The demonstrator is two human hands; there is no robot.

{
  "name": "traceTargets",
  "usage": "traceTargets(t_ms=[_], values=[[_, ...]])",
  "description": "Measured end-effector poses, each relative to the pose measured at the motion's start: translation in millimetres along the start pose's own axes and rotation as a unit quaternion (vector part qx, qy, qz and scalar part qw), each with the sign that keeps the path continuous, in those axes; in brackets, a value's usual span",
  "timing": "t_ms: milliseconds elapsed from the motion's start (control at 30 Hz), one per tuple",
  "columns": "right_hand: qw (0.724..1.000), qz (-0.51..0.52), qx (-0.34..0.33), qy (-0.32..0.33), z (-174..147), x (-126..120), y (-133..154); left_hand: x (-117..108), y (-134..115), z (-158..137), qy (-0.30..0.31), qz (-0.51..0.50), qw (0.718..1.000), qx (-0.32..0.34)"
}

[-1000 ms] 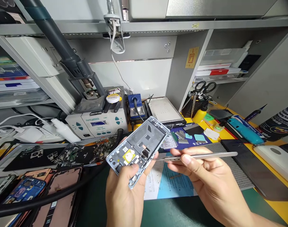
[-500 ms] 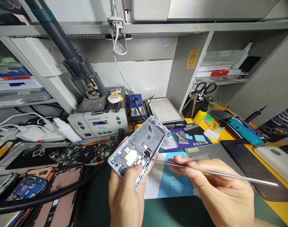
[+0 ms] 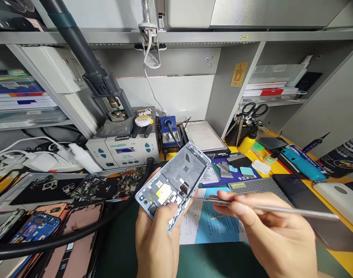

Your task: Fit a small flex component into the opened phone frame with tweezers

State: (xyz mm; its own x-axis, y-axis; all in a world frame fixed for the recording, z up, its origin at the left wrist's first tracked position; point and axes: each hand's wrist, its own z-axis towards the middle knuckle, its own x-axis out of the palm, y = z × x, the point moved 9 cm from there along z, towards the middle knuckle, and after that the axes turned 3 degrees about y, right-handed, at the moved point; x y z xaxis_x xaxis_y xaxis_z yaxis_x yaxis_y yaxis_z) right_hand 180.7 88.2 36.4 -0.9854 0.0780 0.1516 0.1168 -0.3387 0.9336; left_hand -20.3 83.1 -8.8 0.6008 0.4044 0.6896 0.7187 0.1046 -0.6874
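My left hand (image 3: 157,239) is closed around the lower part of an opened smartphone (image 3: 190,166), thumb pressed on its inner side. The phone is tilted, with its camera end at the lower left and bare inner parts showing, among them a yellow patch and a dark folded connector. Between the thumb and fingers of my right hand (image 3: 260,224) is a thin metal pick-like tool (image 3: 292,210). Its fine tip points at the phone's right edge; whether it touches cannot be made out. Beneath the phone lies a blue and white printed sheet (image 3: 219,227) with small parts on it.
A black hose (image 3: 78,235) crosses the left side, over several dismantled phones (image 3: 34,231). Behind the phone stand a hot air station (image 3: 127,150) and a blue soldering iron holder (image 3: 169,129). At right are a perforated metal plate (image 3: 252,186) and a dark flat panel (image 3: 298,193).
The whole scene has shifted slightly to the right and down in view. Both hands keep their holds, and the metal tool's tip stays by the phone's edge.
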Motion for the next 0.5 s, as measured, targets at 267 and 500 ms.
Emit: traceTargets(t_ms=[267, 500], values=[[0.971, 0.142, 0.185, 0.047, 12, 10, -31, 6, -7, -4, 0.008, -0.002, 0.999, 0.035], [0.994, -0.083, -0.071, 0.031, -2, -3, 17, 7, -6, -5, 0.005, 0.008, 1.000, 0.020]])
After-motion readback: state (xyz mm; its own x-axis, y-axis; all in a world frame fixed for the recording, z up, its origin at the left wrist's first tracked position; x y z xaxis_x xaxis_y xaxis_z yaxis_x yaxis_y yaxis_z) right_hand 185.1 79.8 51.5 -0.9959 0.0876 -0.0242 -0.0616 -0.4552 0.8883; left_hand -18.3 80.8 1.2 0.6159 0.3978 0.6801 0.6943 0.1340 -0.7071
